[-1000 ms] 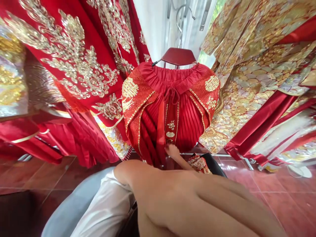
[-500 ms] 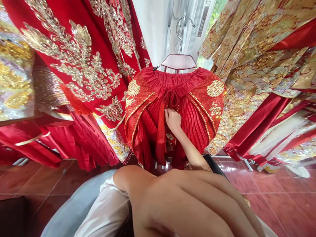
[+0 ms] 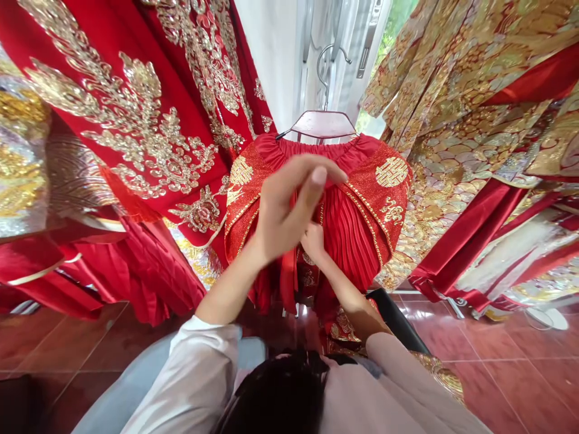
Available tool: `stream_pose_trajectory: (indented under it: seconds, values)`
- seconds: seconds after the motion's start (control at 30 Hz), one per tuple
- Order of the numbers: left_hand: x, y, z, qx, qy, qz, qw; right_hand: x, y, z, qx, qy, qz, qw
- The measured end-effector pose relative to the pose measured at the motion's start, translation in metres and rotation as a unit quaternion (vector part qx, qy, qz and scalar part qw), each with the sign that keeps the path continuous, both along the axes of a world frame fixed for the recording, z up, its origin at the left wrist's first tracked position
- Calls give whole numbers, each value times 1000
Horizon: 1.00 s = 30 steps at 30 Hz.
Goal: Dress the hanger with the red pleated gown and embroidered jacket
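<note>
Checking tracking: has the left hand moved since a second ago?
Yes: the left hand rose from low in view to the red skirt, nearer the hanger.

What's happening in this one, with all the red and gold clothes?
A person stands facing a red pleated skirt with gold embroidery that hangs from a hanger. Their right hand is on the skirt's embroidered centre panel, below the waistband. Their left hand is raised in front of the waistband, fingers stretched out; whether it grips anything is unclear. A red gown hangs to the left and a gold-patterned robe to the right, above a red tiled floor.
</note>
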<state>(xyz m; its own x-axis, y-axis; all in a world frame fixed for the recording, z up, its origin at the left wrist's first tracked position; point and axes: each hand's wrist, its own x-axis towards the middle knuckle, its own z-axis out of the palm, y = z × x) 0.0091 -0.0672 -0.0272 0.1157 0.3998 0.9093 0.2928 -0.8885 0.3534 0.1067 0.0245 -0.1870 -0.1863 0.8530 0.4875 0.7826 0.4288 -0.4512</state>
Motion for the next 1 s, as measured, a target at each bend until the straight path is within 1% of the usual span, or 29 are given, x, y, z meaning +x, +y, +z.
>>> stream_pose_trajectory:
  seconds: [0.03,0.07,0.1,0.13,0.2,0.23,0.27,0.3,0.33,0.37,0.4,0.43,0.47,0.5,0.53,0.57,0.6,0.63,0.67,0.7,0.77,0.8,0.83,0.87,0.9,0.93,0.97,1.0]
  values:
    - [-7,25,5,22,48,53,997,4,-10,-13,-33,-34,4,999]
    - [-14,47,8,41,116,104,987,9,-21,-29,-75,-74,8,994]
    - [-20,67,7,37,182,142,972,13,-34,-45,-123,-119,15,985]
    - [-25,83,5,13,245,159,956,16,-47,-62,-164,-152,26,974]
    - [-31,104,-5,-15,340,181,923,22,-73,-92,-216,-186,52,957]
    - [-32,110,-11,-23,370,190,909,25,-82,-102,-230,-194,63,952]
    - [-32,113,-17,-25,391,200,898,28,-89,-108,-242,-201,70,947]
    - [-31,115,-22,-26,406,208,889,31,-93,-107,-253,-209,74,942]
    - [-30,115,-26,-28,418,214,883,35,-93,-100,-252,-210,75,942]
    - [-29,114,-29,-31,428,213,878,39,-90,-88,-232,-197,76,950]
    - [-28,113,-31,-35,439,206,874,44,-84,-69,-195,-175,75,962]
    - [-28,110,-34,-38,449,193,871,49,-76,-47,-116,-126,78,982]
    - [-27,107,-36,-41,456,178,871,54,-66,-22,-9,-63,78,995]
    - [-27,102,-38,-42,459,162,872,59,-56,3,98,-7,73,992]
    - [-27,96,-42,-41,462,143,874,64,-46,27,186,34,69,980]
    - [-27,88,-46,-40,465,122,876,68,-36,49,245,54,73,965]
    - [-27,80,-50,-37,469,99,877,72,-27,66,283,62,83,953]
    - [-27,70,-55,-34,477,71,875,76,-18,80,300,61,97,947]
    - [-27,60,-60,-30,491,38,870,79,-12,88,301,54,116,945]
    - [-28,51,-65,-26,509,0,860,82,-6,93,293,45,135,946]
    - [-28,34,-70,-25,546,-78,834,84,-1,90,270,40,152,950]
    - [-27,29,-69,-25,558,-108,823,84,-1,85,262,51,142,953]
    - [-26,27,-67,-25,561,-125,818,83,-2,79,256,71,119,957]
    - [-25,28,-63,-24,555,-122,823,81,-5,72,247,96,91,960]
    - [-23,32,-58,-20,539,-98,836,77,-8,66,232,118,67,963]
    - [-21,39,-52,-13,518,-52,854,73,-11,60,210,132,54,967]
    - [-18,48,-47,-5,495,7,869,67,-14,55,182,136,50,973]
    - [-15,59,-44,1,477,70,876,61,-17,51,149,129,47,979]
